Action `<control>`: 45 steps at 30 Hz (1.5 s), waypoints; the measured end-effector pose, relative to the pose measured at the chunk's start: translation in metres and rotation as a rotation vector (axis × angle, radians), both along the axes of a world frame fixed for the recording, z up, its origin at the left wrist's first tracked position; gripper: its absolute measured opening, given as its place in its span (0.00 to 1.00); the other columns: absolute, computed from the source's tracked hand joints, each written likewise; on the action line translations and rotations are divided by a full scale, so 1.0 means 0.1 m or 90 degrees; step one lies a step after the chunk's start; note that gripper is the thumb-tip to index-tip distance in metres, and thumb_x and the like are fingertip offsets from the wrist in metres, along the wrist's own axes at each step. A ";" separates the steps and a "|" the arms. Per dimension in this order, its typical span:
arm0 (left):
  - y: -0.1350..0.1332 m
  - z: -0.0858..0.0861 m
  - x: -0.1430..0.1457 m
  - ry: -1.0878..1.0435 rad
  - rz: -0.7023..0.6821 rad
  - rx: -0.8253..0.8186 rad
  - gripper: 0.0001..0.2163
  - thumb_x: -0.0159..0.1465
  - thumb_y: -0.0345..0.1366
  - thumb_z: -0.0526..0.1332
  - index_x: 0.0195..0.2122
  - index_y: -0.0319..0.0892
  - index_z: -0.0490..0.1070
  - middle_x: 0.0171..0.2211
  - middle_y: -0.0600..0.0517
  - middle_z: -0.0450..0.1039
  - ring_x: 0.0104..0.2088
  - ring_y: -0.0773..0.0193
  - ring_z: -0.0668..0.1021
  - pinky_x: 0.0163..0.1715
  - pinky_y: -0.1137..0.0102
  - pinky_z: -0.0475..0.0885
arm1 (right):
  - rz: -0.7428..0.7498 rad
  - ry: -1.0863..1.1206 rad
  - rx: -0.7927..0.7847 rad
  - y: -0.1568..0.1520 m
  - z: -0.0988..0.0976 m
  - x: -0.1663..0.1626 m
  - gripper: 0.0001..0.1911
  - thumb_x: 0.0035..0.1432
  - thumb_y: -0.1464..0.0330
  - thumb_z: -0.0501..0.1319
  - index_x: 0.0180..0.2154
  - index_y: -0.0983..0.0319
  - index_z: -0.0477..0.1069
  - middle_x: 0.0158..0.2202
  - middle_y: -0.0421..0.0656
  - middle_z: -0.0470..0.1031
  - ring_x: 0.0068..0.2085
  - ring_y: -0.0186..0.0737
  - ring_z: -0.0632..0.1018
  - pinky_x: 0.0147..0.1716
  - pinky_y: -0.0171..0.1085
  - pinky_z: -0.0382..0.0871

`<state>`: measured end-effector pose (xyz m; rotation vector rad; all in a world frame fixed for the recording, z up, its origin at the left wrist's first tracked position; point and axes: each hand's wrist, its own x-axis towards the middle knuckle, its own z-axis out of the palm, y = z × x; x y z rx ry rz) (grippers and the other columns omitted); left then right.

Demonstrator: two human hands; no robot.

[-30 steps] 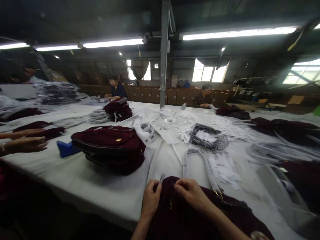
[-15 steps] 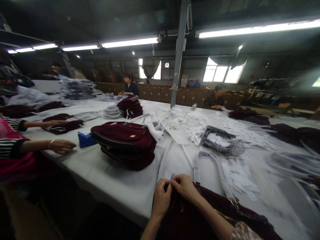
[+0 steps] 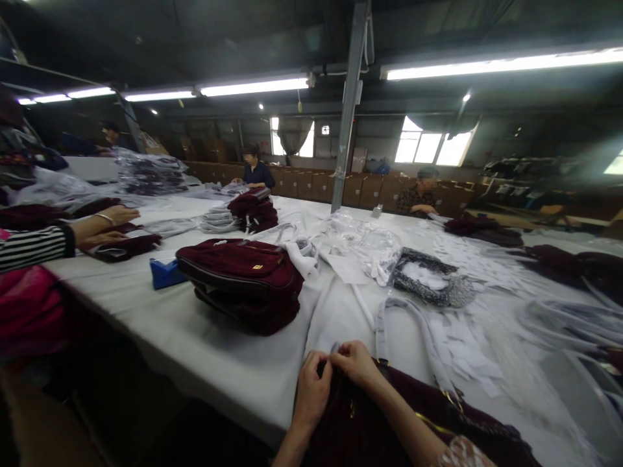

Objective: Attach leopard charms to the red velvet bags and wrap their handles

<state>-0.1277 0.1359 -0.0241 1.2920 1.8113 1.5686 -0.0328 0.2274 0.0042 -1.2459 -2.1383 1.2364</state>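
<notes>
A dark maroon handbag point(image 3: 467, 425) with gold fittings lies at the table's front edge, its strap handle point(image 3: 411, 303) wrapped in pale film and arching up behind. At the bag's left end, my left hand point(image 3: 314, 386) is closed in a pinch. Its fingertips meet those of my right hand point(image 3: 357, 363), also pinching, with the forearm across the bag. A small pale strip pokes out just beyond the fingertips; the exact part they grip is hidden. To the left sits a maroon backpack point(image 3: 238, 269) with a small gold badge.
A blue tape dispenser point(image 3: 167, 274) stands beside the backpack. Clear plastic and a black-and-white patterned piece point(image 3: 428, 275) lie on the white-covered table point(image 3: 243, 363). A co-worker's striped sleeve point(image 3: 36, 248) reaches in from the left. A metal post point(image 3: 346, 123) rises at the back.
The co-worker's arm on the left has moved up and away from the table edge, over the maroon pieces there. My own hands hold nearly the same pinch at the bag.
</notes>
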 end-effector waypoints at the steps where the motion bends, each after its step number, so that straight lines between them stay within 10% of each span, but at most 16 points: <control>1: 0.01 -0.02 0.00 -0.002 0.010 -0.005 0.08 0.62 0.38 0.52 0.30 0.42 0.67 0.31 0.51 0.68 0.35 0.61 0.72 0.39 0.66 0.67 | -0.007 0.005 0.006 0.00 -0.02 -0.01 0.10 0.45 0.69 0.58 0.17 0.67 0.69 0.13 0.37 0.63 0.18 0.29 0.64 0.16 0.27 0.52; 6: 0.01 -0.07 0.02 -0.019 0.104 0.015 0.10 0.59 0.37 0.55 0.42 0.42 0.65 0.38 0.48 0.67 0.39 0.60 0.73 0.42 0.64 0.68 | -0.028 0.014 0.017 -0.02 -0.08 -0.03 0.12 0.45 0.70 0.56 0.15 0.67 0.66 0.11 0.36 0.59 0.16 0.27 0.60 0.15 0.28 0.48; 17: -0.01 0.04 -0.09 0.043 -0.108 0.001 0.09 0.63 0.36 0.50 0.34 0.43 0.69 0.35 0.50 0.67 0.39 0.62 0.71 0.43 0.67 0.65 | 0.104 0.074 0.097 0.02 0.06 0.10 0.11 0.49 0.68 0.58 0.19 0.66 0.67 0.17 0.35 0.62 0.22 0.30 0.63 0.22 0.29 0.53; 28: 0.00 0.02 -0.29 -0.202 -0.244 -0.061 0.10 0.58 0.43 0.58 0.32 0.40 0.68 0.29 0.55 0.68 0.32 0.66 0.70 0.33 0.73 0.65 | 0.222 0.113 -0.005 0.13 0.13 0.17 0.10 0.49 0.66 0.60 0.21 0.66 0.70 0.16 0.34 0.59 0.21 0.28 0.60 0.20 0.28 0.52; 34: 0.02 0.00 -0.22 -0.123 -0.167 -0.031 0.10 0.57 0.42 0.59 0.27 0.41 0.66 0.27 0.56 0.65 0.31 0.66 0.69 0.33 0.73 0.64 | 0.238 0.105 -0.025 0.15 0.16 0.20 0.09 0.47 0.66 0.61 0.22 0.66 0.73 0.18 0.36 0.66 0.22 0.31 0.66 0.21 0.28 0.57; 40: 0.05 -0.08 -0.07 -0.091 -0.004 0.002 0.10 0.62 0.42 0.51 0.29 0.42 0.62 0.28 0.54 0.63 0.31 0.64 0.68 0.35 0.71 0.63 | 0.018 0.125 0.116 0.14 0.22 0.24 0.15 0.53 0.68 0.55 0.39 0.66 0.74 0.38 0.47 0.75 0.41 0.44 0.73 0.44 0.38 0.64; 45: 0.03 -0.09 -0.03 -0.052 0.041 0.019 0.09 0.63 0.41 0.51 0.29 0.43 0.63 0.29 0.54 0.65 0.33 0.63 0.70 0.37 0.70 0.63 | -0.016 0.131 0.071 -0.03 0.16 0.18 0.17 0.49 0.69 0.56 0.41 0.68 0.73 0.33 0.46 0.77 0.35 0.42 0.76 0.39 0.37 0.68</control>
